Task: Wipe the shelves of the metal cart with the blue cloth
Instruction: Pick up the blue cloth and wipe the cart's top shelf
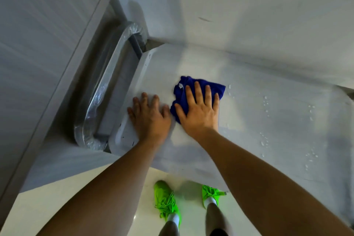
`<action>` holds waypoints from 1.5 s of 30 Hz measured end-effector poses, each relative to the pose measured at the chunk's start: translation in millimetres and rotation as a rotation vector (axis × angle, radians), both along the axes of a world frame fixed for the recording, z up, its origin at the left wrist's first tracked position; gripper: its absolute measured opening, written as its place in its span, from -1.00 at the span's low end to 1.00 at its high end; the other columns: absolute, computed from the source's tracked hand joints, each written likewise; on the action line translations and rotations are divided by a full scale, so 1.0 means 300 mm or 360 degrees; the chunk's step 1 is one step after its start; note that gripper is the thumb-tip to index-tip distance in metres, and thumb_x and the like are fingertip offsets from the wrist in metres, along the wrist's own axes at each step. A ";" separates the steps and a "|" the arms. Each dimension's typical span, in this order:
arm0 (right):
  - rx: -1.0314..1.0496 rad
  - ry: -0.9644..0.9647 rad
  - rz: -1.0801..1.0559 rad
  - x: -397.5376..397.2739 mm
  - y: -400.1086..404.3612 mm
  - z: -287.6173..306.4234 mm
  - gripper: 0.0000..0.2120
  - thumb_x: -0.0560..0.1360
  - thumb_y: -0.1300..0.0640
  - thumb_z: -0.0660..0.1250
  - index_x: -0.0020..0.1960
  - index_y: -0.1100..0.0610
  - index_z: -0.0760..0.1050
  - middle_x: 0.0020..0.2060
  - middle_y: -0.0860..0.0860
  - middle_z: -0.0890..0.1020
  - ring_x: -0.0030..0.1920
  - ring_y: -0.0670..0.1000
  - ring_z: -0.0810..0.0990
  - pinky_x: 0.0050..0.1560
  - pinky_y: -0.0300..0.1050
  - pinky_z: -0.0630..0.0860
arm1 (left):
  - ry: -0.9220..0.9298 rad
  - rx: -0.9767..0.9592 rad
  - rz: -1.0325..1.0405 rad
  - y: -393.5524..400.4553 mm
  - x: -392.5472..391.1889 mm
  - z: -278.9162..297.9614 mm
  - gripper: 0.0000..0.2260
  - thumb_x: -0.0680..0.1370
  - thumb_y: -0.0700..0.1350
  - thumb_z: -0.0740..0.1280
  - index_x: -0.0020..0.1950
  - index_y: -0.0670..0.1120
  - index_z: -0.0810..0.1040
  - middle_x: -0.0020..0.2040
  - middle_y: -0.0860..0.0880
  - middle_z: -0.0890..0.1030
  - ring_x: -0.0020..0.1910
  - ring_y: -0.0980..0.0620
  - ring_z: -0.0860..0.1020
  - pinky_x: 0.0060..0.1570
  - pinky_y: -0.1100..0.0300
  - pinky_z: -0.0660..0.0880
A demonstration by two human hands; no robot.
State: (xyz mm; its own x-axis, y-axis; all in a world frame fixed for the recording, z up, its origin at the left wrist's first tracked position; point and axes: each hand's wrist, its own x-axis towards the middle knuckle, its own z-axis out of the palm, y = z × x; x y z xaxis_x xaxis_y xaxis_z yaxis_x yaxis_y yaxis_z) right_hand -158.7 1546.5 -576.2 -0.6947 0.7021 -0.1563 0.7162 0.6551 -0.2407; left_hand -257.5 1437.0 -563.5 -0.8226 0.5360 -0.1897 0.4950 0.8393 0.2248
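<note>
My right hand point(199, 110) is flat on the blue cloth point(199, 87), fingers straight and spread, palm pressing it onto the top shelf point(258, 82) of the metal cart. No curl round the fabric — just pressure from above.

Cloth: deep blue, crumpled into a loose wad, a small white tag point(180, 86) showing at its upper left corner. It sticks out past my fingertips and to the left of my thumb; the rest is under the palm. It sits left of the shelf's centre, near the handle end.

My left hand point(149, 115) is just beside it, also flat and open on the bare shelf, fingers spread, thumb close to the cloth edge — cannot tell if it touches. It holds nothing.

Shelf surface is pale, matte grey-white with a raised rounded rim at the left end. Water droplets point(265, 101) are scattered in patches to the right of the cloth, well apart from both hands.

The cart handle point(107, 86) is a curved metal tube wrapped in clear plastic film, just left of the shelf end. A white wall point(249, 5) runs behind the cart.

Below the near shelf edge: my bright green shoes point(166, 199) on a glossy light floor point(47, 207).
</note>
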 end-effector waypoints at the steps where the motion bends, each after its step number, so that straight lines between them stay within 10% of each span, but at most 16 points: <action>1: -0.0002 0.0007 -0.0039 -0.024 0.041 0.000 -0.32 0.59 -0.34 -0.09 0.61 -0.02 0.09 0.62 0.05 0.08 0.59 0.20 -0.08 0.52 0.28 -0.22 | 0.0013 -0.0018 -0.0010 0.001 0.007 -0.002 -0.47 0.60 0.23 0.16 0.49 -0.02 0.35 0.57 -0.20 0.21 0.55 -0.27 0.08 0.48 -0.25 -0.03; 10: 0.0034 -0.0002 -0.0177 -0.123 0.204 -0.017 -0.30 0.59 -0.35 -0.13 0.62 -0.03 0.01 0.63 0.03 0.01 0.60 0.18 -0.14 0.51 0.27 -0.28 | 0.0045 -0.0026 -0.0003 -0.017 -0.005 -0.015 -0.34 0.52 0.40 0.14 0.47 0.02 0.37 0.55 -0.18 0.25 0.54 -0.25 0.12 0.47 -0.25 0.03; 30: -0.0132 -0.0029 -0.0221 0.383 -0.396 0.043 -0.34 0.58 -0.31 0.08 0.58 0.01 0.24 0.59 0.05 0.18 0.59 0.22 0.04 0.52 0.31 -0.06 | -0.0005 -0.0230 -0.0025 0.043 0.048 0.046 -0.43 0.63 0.18 0.11 0.55 -0.11 0.22 0.60 -0.17 0.10 0.54 -0.25 0.08 0.45 -0.21 0.13; 37: -0.0104 -0.0023 -0.0233 0.426 -0.341 0.024 -0.34 0.60 -0.32 0.04 0.59 -0.02 0.18 0.60 0.03 0.15 0.60 0.19 0.00 0.53 0.29 -0.09 | 0.0023 -0.0024 -0.0765 0.147 0.178 0.049 -0.49 0.64 0.18 0.13 0.56 0.06 0.21 0.60 -0.10 0.14 0.56 -0.19 0.09 0.47 -0.17 0.13; 45: -0.0022 0.0027 -0.0301 0.360 -0.075 -0.015 -0.32 0.57 -0.33 0.02 0.60 -0.03 0.16 0.61 0.04 0.15 0.59 0.21 -0.01 0.52 0.31 -0.14 | -0.0059 -0.0073 -0.0828 0.235 0.198 0.020 -0.59 0.65 -0.04 0.10 0.52 0.02 0.31 0.56 -0.08 0.27 0.53 -0.12 0.20 0.46 -0.05 0.21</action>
State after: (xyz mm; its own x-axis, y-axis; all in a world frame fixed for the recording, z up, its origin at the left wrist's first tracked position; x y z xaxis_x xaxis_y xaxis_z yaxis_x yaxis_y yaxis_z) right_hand -50.6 1523.9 -580.9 -0.5531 0.8184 -0.1561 0.8220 0.5056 -0.2621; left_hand -198.1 1507.4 -557.5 -0.4423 0.8624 -0.2462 0.8415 0.4940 0.2188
